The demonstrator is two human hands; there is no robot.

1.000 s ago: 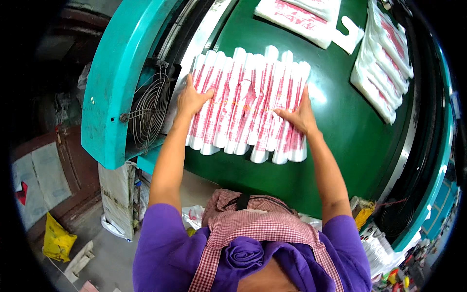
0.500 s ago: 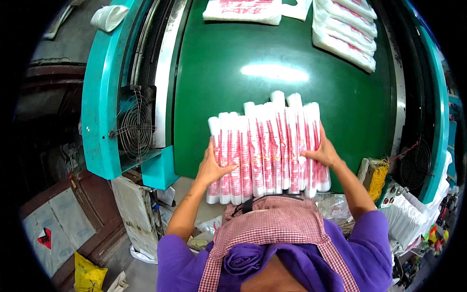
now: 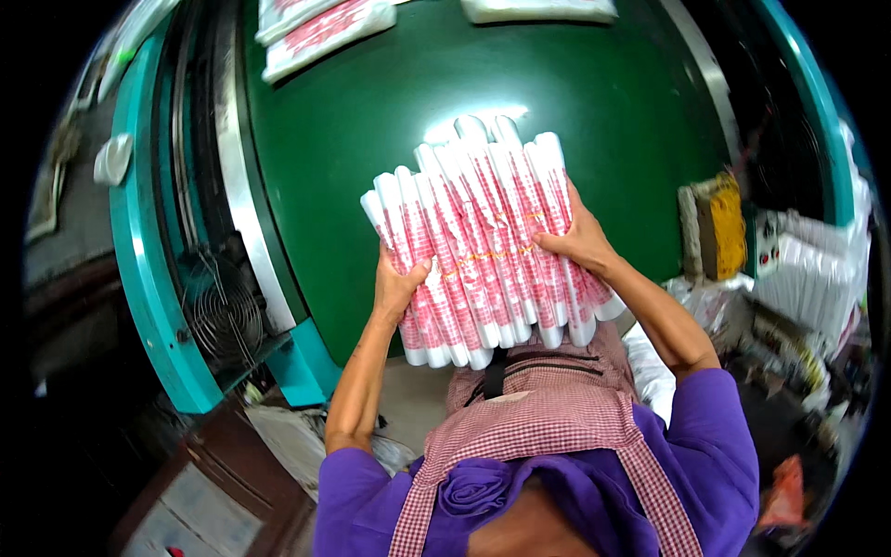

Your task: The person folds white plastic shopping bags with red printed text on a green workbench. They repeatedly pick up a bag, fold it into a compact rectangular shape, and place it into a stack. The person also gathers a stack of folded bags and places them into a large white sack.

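Note:
A broad row of rolled plastic bags [image 3: 473, 251], white with red print, is squeezed side by side between my two hands. Thin yellow bands show across the middle of several rolls. My left hand [image 3: 399, 283] grips the left side, thumb on top. On the right side, my right hand [image 3: 577, 239] clasps the outer rolls, its thumb over them too. The far ends lean left and stand at uneven heights, over the near part of the green tabletop [image 3: 371, 111]. The near ends reach my checked apron [image 3: 529, 418]. Most fingers are hidden beneath or behind the rolls.
Flat bag stacks lie at the far left [image 3: 334, 37] and far middle [image 3: 538, 9] of the tabletop. Teal machine rails [image 3: 153, 269] flank it, with a wire fan guard [image 3: 223, 311] at left. Yellow twine [image 3: 729, 227] and white stacked bags [image 3: 807, 278] are at right.
My view has turned, so the tabletop and machine appear rotated. The row of rolls has tilted, far ends leftward, and sits higher in the picture. Both hands have kept their grip.

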